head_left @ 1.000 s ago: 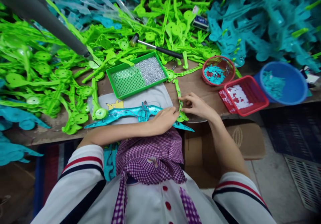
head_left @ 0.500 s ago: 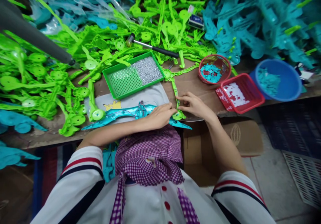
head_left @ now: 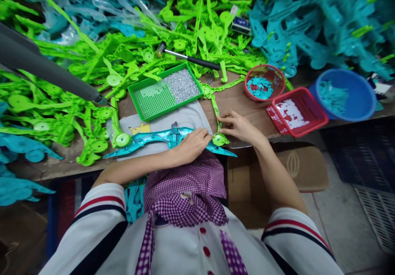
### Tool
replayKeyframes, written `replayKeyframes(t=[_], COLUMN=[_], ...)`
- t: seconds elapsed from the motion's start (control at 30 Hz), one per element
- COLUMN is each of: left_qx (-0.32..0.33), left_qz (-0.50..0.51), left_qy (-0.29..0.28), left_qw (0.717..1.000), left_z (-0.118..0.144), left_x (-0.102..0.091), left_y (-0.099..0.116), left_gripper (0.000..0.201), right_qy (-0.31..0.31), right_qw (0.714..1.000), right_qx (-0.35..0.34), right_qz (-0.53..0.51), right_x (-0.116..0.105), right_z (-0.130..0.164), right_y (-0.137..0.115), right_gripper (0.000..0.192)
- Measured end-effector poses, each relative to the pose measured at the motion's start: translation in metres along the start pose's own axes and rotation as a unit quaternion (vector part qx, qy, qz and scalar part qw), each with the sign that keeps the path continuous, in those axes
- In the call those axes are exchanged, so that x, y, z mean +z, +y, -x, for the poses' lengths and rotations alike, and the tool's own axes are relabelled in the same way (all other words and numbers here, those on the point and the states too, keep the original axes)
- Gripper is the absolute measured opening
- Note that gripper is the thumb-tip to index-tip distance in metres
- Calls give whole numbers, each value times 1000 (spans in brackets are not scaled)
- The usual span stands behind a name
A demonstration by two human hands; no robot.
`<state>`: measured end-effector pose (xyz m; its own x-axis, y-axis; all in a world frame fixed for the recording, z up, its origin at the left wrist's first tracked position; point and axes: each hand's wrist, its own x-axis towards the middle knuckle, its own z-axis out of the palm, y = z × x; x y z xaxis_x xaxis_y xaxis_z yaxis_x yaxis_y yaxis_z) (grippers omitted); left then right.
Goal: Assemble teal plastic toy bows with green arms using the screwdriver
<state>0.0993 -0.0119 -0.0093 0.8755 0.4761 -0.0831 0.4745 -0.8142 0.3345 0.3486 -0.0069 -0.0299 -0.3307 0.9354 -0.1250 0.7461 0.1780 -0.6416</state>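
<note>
A turquoise bow-shaped plastic part (head_left: pixel 145 139) lies along the table's front edge, with a small mechanism and thin wire at its middle. My left hand (head_left: pixel 194 144) rests across its right half, fingers curled together; what they hold, if anything, is hidden. My right hand (head_left: pixel 240 128) pinches a slim lime-green plastic arm (head_left: pixel 215 107) near its lower part, just above its round end. This green arm stands beside the right end of the turquoise part and joins another green piece at the top. A second green arm (head_left: pixel 115 123) touches the turquoise part's left side.
A green tray (head_left: pixel 151 116) of small metal pieces lies behind on a grey cloth (head_left: pixel 203 119). A hammer (head_left: pixel 191 59) rests beyond it. Right stand a round red basket (head_left: pixel 279 71), a rectangular red basket (head_left: pixel 322 121) and a blue basin (head_left: pixel 361 96). A dark grey tool (head_left: pixel 61 71) hangs at left.
My left hand has drawn slightly left, away from the green arm. My right hand stays at the arm with its fingers barely shifted. The view has shifted a little.
</note>
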Motion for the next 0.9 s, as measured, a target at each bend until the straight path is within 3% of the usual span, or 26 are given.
replayKeyframes(t=[0.17,0.43,0.7,0.9], left_qx=[-12,-23,9,7], left_qz=[3,92,-15,-25], left_qy=[-14,-7,-35,-48], left_qw=[1000,995,999,999], left_z=[-2,-7,2,8], left_x=[-2,-2,-5,-9], left_y=[2,0,1,5], left_gripper=[33,36,31,32], right_qy=[6,-8,-12,-10], right_qw=[1000,1000,1000,1000], right_qx=[-10,13,23,17], right_qz=[3,3,-2,-3], right_x=[1,0,-1,-1], right_z=[1,1,1,2], right_y=[1,-3,-4,-7], right_gripper=[48,50,50,50])
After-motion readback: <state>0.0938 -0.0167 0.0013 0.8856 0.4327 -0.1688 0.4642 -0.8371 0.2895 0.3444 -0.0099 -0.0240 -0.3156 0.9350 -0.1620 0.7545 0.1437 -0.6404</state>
